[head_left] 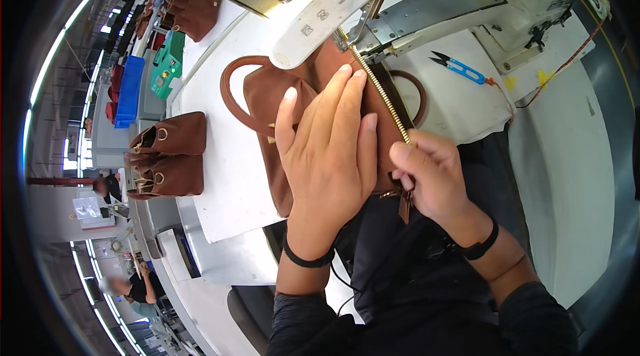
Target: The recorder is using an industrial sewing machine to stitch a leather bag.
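A brown leather handbag (279, 179) lies on the white worktop, its gold-toothed zipper (380, 89) running from the sewing machine's foot (351, 41) down toward me. My left hand (330, 133) rests flat on the leather beside the zipper, fingers stretched toward the machine. With thumb and fingers pinched, my right hand (430, 173) grips the zipper's near end at the bag's edge. A brown leather pull tab (405, 208) hangs just below that grip. One rounded handle (230, 89) stands out left of the bag, another (419, 93) shows on the right.
The sewing machine's arm (440, 16) spans the far side. Blue thread snips (463, 69) lie right of the bag. Two brown handbags (170, 176) stand at left, with another (193, 11) farther back. A green box (168, 66) and blue bin (129, 93) sit beyond. A person (137, 289) is at lower left.
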The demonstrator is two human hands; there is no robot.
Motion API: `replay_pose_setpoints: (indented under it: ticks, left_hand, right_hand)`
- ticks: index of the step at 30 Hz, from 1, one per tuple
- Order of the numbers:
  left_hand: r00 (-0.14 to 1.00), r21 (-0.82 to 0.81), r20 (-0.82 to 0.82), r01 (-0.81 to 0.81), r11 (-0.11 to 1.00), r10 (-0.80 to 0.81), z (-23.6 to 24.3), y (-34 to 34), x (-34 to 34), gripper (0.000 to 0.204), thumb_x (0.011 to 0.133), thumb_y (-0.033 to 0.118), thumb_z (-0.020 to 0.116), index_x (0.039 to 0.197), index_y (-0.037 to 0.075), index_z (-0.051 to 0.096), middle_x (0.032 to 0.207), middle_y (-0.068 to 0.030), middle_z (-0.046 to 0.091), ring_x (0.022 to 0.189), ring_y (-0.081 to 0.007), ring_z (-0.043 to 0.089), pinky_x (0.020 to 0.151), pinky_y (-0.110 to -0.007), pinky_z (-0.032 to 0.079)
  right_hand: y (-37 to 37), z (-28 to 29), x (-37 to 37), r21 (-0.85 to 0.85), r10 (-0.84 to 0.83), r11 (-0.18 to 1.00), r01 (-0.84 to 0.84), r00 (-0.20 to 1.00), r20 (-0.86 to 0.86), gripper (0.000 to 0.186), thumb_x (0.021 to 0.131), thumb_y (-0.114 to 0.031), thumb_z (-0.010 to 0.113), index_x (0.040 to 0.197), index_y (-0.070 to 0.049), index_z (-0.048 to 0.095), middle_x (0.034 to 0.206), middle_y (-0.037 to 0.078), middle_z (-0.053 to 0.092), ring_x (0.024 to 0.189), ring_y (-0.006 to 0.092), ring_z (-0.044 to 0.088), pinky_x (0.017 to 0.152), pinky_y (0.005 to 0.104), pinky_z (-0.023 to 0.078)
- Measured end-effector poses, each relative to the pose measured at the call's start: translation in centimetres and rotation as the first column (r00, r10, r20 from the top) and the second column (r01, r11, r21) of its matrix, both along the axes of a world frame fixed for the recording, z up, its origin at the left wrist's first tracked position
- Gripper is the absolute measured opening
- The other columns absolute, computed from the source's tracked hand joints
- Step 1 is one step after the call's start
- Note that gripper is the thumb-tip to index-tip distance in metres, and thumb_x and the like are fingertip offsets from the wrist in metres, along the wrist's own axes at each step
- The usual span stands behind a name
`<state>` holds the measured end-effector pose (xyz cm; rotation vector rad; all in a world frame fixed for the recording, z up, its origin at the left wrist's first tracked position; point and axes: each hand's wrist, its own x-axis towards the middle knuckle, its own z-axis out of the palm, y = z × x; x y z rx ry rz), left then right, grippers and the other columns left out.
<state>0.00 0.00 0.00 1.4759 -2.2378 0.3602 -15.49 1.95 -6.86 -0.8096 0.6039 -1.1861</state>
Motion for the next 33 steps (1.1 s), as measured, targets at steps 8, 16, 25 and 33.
replay_pose_setpoints:
  ticks: [8, 16, 25, 33]
  left_hand:
    - [0.998, -0.031, -0.052, 0.030, 0.999, -0.031, -0.3, -1.1, 0.6, 0.038, 0.100, 0.017, 0.059, 0.134, 0.002, 0.063, 0.135, -0.0117, 0.067, 0.122, -0.0205, 0.064, 0.120, -0.045, 0.026]
    - [0.997, -0.070, -0.061, 0.043, 0.997, -0.047, -0.8, -2.1, 1.1, 0.036, 0.099, 0.018, 0.061, 0.132, 0.002, 0.064, 0.131, -0.0118, 0.068, 0.123, -0.0227, 0.063, 0.118, -0.047, 0.030]
    - [0.994, -0.053, -0.090, 0.049, 0.997, -0.054, -1.5, -0.1, 1.0, 0.037, 0.099, 0.017, 0.062, 0.134, 0.004, 0.065, 0.131, -0.0125, 0.067, 0.119, -0.0247, 0.065, 0.121, -0.049, 0.026]
    - [0.982, -0.105, -0.175, 0.053, 0.993, -0.071, -2.8, -2.5, 2.1, 0.039, 0.098, 0.017, 0.064, 0.134, 0.003, 0.063, 0.128, -0.0133, 0.069, 0.119, -0.0253, 0.066, 0.121, -0.050, 0.026]
  right_hand:
    - [-1.0, 0.5, 0.9, -0.005, -0.049, 0.999, 0.049, 0.999, 0.001, 0.035, 0.103, -0.021, 0.065, 0.073, -0.005, 0.059, 0.068, -0.003, 0.054, 0.059, 0.0016, 0.044, 0.056, 0.0212, 0.040]
    - [-2.0, 0.5, 1.3, 0.029, -0.059, 0.998, 0.059, 0.998, -0.009, 0.033, 0.102, -0.021, 0.066, 0.073, -0.006, 0.059, 0.068, -0.002, 0.057, 0.058, 0.0019, 0.045, 0.054, 0.0207, 0.037]
    - [-3.1, 0.6, 1.5, -0.028, -0.056, 0.998, 0.057, 0.998, 0.003, 0.033, 0.101, -0.020, 0.066, 0.072, -0.006, 0.060, 0.068, -0.003, 0.057, 0.058, 0.0016, 0.046, 0.052, 0.0208, 0.034]
    - [-5.5, 0.4, 2.5, -0.079, -0.108, 0.992, 0.103, 0.993, -0.051, 0.031, 0.099, -0.019, 0.067, 0.071, -0.006, 0.062, 0.067, -0.003, 0.058, 0.056, 0.0016, 0.045, 0.051, 0.0205, 0.033]
